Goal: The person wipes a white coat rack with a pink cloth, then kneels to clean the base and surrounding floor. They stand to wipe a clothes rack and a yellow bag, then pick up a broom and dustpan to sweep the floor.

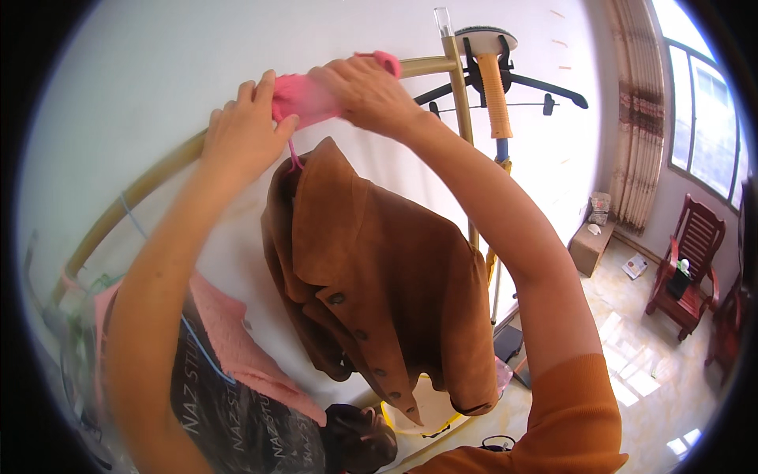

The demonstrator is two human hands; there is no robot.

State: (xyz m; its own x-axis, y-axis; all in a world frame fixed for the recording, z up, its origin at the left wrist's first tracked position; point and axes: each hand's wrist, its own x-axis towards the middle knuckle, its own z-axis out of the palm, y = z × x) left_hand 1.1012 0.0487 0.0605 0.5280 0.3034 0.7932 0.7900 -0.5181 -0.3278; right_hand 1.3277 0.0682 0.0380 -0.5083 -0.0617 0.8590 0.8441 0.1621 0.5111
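Observation:
A pink cloth (302, 101) is wrapped around the gold metal rail (429, 66) of a clothes rack. My right hand (370, 92) grips the cloth from above, its fingers slightly blurred. At the cloth's left end, my left hand (246, 130) has its fingers over the rail and its thumb against the fabric. Just below hangs a brown suede-like jacket (391, 249) with dark buttons, on a pink hanger (294, 157). The hanger's hook is hidden behind the cloth and my left hand.
Left of the jacket hang a pink garment (231, 326) and a black printed bag or garment (231, 409). A black clip hanger (551, 89) and an orange-handled tool (492, 98) are at the right post. A yellow-rimmed white basin (423, 409) is below; a wooden chair (690, 266) stands farther right.

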